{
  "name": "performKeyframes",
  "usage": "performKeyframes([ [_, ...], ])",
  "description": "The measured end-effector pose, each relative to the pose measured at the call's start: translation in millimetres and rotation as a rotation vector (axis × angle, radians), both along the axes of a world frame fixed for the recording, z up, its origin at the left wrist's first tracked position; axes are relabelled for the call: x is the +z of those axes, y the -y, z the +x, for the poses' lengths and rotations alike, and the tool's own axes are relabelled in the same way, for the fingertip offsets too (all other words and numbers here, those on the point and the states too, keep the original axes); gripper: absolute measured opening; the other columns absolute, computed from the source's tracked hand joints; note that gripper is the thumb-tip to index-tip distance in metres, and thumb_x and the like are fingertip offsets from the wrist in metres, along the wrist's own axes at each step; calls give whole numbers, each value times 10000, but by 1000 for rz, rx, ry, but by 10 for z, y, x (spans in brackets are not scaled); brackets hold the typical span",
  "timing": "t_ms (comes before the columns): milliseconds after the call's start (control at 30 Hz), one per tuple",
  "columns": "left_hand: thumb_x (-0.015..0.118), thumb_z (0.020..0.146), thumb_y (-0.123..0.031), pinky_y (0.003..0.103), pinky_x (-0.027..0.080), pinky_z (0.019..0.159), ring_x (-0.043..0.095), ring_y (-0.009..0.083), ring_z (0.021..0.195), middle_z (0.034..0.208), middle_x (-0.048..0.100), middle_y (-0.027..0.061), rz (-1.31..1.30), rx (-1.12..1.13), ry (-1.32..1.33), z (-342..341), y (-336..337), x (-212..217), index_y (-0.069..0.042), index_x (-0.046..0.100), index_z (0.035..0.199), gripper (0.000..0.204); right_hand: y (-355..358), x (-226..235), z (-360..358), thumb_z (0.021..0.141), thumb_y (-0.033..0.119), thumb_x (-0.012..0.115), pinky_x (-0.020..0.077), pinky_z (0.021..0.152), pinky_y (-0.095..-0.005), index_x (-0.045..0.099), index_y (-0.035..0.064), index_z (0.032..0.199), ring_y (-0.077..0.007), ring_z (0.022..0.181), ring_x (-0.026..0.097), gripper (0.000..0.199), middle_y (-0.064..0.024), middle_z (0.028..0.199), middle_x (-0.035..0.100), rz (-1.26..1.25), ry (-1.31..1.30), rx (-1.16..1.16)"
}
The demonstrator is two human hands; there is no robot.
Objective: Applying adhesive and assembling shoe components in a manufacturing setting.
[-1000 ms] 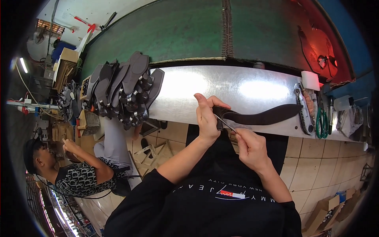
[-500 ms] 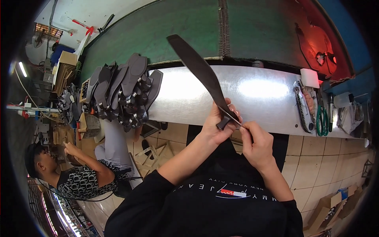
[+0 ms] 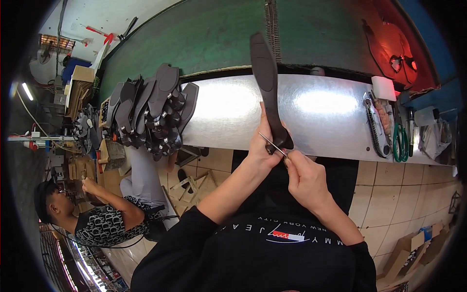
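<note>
A long dark brown shoe sole with a small heel (image 3: pixel 265 70) points away from me, its underside turned up. My left hand (image 3: pixel 260 148) is closed around its heel end, in front of my body at the bench's near edge. Between the fingertips of my right hand (image 3: pixel 310 179) is a thin metal rod (image 3: pixel 271 144), lying slantwise across the heel end. The rod's tip reaches over toward my left thumb. Whether it touches the heel I cannot tell.
A pile of dark soles and sandals (image 3: pixel 158 97) lies left on the shiny metal bench (image 3: pixel 219 107). Rightward are a box cutter (image 3: pixel 375 126), green-handled scissors (image 3: pixel 401 143) and a white block (image 3: pixel 384 88). Beyond runs a green belt (image 3: pixel 204 44), with sandals (image 3: pixel 394 53) under red light. A co-worker (image 3: pixel 107 219) sits left.
The sole has swung from leaning left to pointing nearly straight away, and its underside now faces up. More of the rod shows across the heel end. My right hand has shifted slightly left and down.
</note>
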State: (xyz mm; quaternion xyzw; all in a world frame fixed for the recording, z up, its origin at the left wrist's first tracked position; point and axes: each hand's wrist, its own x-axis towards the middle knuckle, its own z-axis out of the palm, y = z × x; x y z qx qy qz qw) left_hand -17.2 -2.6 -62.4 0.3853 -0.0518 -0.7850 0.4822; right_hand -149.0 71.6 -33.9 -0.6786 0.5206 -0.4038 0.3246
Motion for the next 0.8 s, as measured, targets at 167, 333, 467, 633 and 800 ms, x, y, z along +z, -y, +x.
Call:
performKeyframes([
  [167, 495, 924, -597, 333, 431, 553, 477, 181, 626, 657, 444, 11, -7, -9, 62, -64, 62, -43, -131, 472, 702, 517, -107, -15, -26, 872, 50, 599, 461, 535, -407, 542, 46, 878, -344, 636, 607, 57, -144, 714, 580, -1, -57, 115],
  [333, 447, 852, -745, 339, 482, 579, 545, 190, 609, 661, 540, 27, 144, 37, 7, 207, 164, -119, -91, 561, 804, 665, -94, 43, 17, 860, 77, 626, 477, 546, -388, 584, 53, 887, -310, 633, 616, 56, -137, 736, 595, 36, 21, 90],
  [467, 451, 906, -666, 274, 490, 627, 604, 138, 670, 753, 638, 23, -184, 61, 35, 534, 218, 38, -85, 656, 906, 616, -55, 16, -234, 903, 17, 530, 400, 534, -264, 623, -15, 868, -117, 563, 500, 104, -87, 646, 557, 62, 61, -45],
  [633, 693, 859, -201, 246, 460, 655, 579, 77, 734, 799, 636, -18, -345, 311, 501, 1298, 217, 669, -79, 675, 854, 123, 0, -99, -373, 942, 45, 516, 337, 523, -229, 588, -11, 839, -65, 570, 415, 139, 17, 623, 470, 160, 134, -39],
  [800, 724, 799, -100, 268, 504, 785, 641, 138, 849, 951, 673, 65, -477, 585, 875, 2274, 333, 1346, 0, 648, 1092, 318, 187, -85, -499, 911, -1, 526, 423, 564, -293, 606, -39, 876, -167, 589, 522, 96, -96, 710, 577, 84, 83, -126],
])
